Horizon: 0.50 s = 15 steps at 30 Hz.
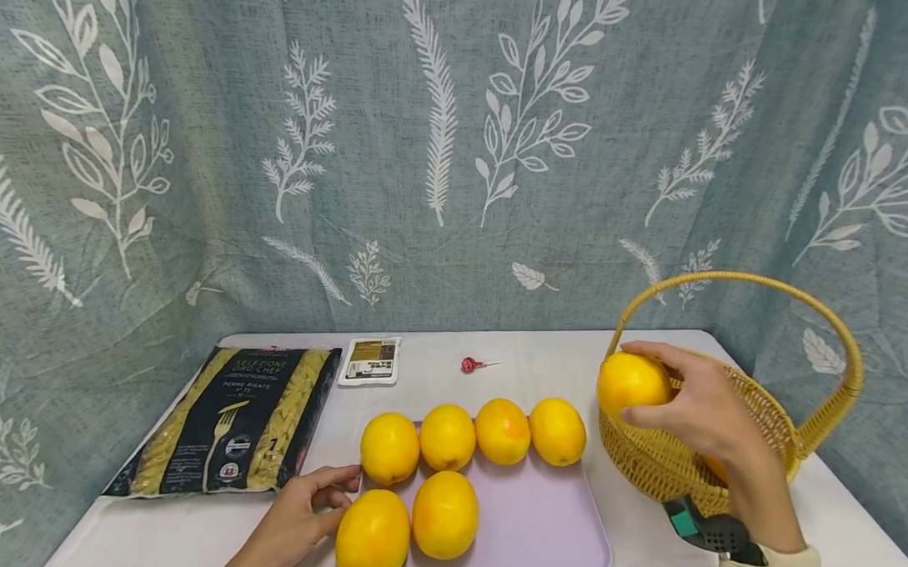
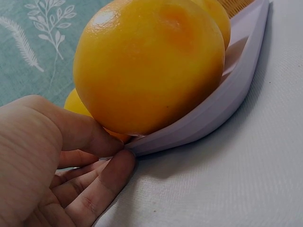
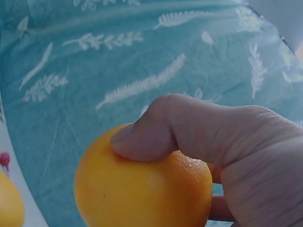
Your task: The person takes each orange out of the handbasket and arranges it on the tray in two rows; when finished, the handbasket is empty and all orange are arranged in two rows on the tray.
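My right hand point(image 1: 708, 405) grips a yellow-orange orange point(image 1: 632, 385) at the near left rim of the wicker basket point(image 1: 643, 461). In the right wrist view the thumb point(image 3: 147, 142) presses on its skin, and part of the fingers is hidden behind it. At least one more orange point(image 1: 716, 469) lies inside the basket, mostly covered by my forearm. My left hand point(image 1: 303, 516) pinches the left edge of the lilac tray point(image 1: 543, 520) between thumb and fingers, as the left wrist view shows. Several oranges point(image 1: 446, 515) sit on the tray, a row of them along its far edge.
A bag of penne pasta point(image 1: 227, 422) lies on the left of the white table. Behind the tray are a small flat packet point(image 1: 371, 361) and a red lollipop point(image 1: 469, 365). The basket's tall handle point(image 1: 739, 277) arches over its opening. A patterned curtain point(image 1: 459, 150) hangs behind.
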Available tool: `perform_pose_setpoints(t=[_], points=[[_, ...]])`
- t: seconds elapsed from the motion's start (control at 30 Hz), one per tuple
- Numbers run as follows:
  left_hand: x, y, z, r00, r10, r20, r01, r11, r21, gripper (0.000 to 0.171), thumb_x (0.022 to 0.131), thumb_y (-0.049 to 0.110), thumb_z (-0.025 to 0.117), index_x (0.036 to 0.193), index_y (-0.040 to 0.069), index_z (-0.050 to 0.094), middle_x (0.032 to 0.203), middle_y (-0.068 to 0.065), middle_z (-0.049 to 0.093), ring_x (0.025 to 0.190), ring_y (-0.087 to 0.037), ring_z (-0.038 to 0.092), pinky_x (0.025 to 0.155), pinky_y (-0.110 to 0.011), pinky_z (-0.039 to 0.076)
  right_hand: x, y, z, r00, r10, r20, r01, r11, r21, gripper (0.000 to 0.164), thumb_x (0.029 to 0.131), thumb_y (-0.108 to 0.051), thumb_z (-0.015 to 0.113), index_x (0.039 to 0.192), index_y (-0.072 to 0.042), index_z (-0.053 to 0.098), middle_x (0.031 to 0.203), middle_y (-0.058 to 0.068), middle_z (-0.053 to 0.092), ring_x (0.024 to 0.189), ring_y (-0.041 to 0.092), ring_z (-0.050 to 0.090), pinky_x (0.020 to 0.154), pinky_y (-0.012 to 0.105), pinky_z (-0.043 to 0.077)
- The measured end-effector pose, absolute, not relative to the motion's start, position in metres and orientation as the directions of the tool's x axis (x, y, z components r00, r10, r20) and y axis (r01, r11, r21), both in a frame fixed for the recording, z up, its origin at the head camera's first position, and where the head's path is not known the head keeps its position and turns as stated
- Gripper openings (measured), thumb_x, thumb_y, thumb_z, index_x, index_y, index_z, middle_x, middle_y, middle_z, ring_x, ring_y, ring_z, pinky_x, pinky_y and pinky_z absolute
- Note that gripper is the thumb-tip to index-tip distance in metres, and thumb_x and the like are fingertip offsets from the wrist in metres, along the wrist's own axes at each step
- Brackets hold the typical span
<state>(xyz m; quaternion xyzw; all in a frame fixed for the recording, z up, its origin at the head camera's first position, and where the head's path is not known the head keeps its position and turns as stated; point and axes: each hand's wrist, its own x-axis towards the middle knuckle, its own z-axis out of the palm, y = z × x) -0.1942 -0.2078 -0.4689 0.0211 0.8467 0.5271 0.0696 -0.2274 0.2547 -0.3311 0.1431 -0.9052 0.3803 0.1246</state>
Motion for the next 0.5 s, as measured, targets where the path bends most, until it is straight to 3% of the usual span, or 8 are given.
perform_pose_setpoints(t=[0.23,0.5], points=[[-0.195,-0.210,-0.469,-0.988,0.130,-0.083,-0.017,0.440,0.898,0.056,0.084,0.001,0.070,0.138,-0.009,0.056,0.111,-0.009,0.066,0.089,-0.020,0.064,0.076,-0.027,0.055,-0.223,0.245,-0.328,-0.904,-0.205,0.374,-0.421,0.568,-0.707,0.074,0.072,-0.011,0.088,0.140,-0.013,0.060,0.135,0.014,0.060,0.100,0.030,0.062,0.078,0.030,0.057],[-0.193,-0.209,-0.469,-0.988,0.135,-0.081,-0.015,0.434,0.901,0.056,0.084,0.000,0.071,0.138,-0.009,0.056,0.111,-0.009,0.066,0.089,-0.020,0.064,0.076,-0.026,0.055,-0.221,0.239,-0.327,-0.871,-0.236,0.431,-0.484,0.562,-0.671,0.073,0.070,-0.007,0.088,0.137,-0.012,0.061,0.133,0.009,0.061,0.100,0.028,0.062,0.081,0.028,0.057]])
